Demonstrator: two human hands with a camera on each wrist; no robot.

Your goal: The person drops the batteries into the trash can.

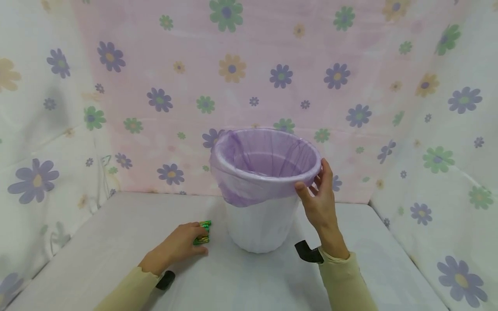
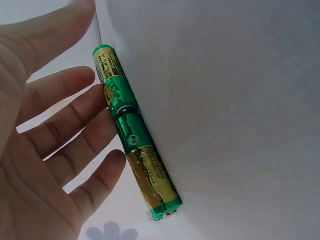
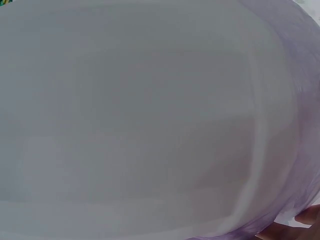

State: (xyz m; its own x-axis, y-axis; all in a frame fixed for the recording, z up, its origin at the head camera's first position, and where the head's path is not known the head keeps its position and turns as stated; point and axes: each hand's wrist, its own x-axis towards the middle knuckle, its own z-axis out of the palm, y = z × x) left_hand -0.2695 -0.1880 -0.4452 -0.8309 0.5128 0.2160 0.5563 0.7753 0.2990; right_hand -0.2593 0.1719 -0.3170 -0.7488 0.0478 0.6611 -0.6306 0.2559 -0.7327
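Note:
A white trash can (image 1: 260,226) stands upright on the table, lined with a purple bag (image 1: 249,192) folded over its rim. My right hand (image 1: 320,203) holds the can at the right of its rim, thumb on the front and fingers round the far side. Left of the can, my left hand (image 1: 184,242) is over several green and gold batteries (image 2: 150,172) lying on the table. In the left wrist view its fingertips touch them from one side, while the thumb stands apart. The right wrist view is mostly filled by the can's white wall (image 3: 150,100), with fingertips (image 3: 287,232) at the bag's edge.
A white cloth covers the table (image 1: 128,224). Flowered fabric walls (image 1: 186,86) enclose it at the back and both sides, the back one close behind the can. Black wrist mounts (image 1: 308,252) stick out from both sleeves.

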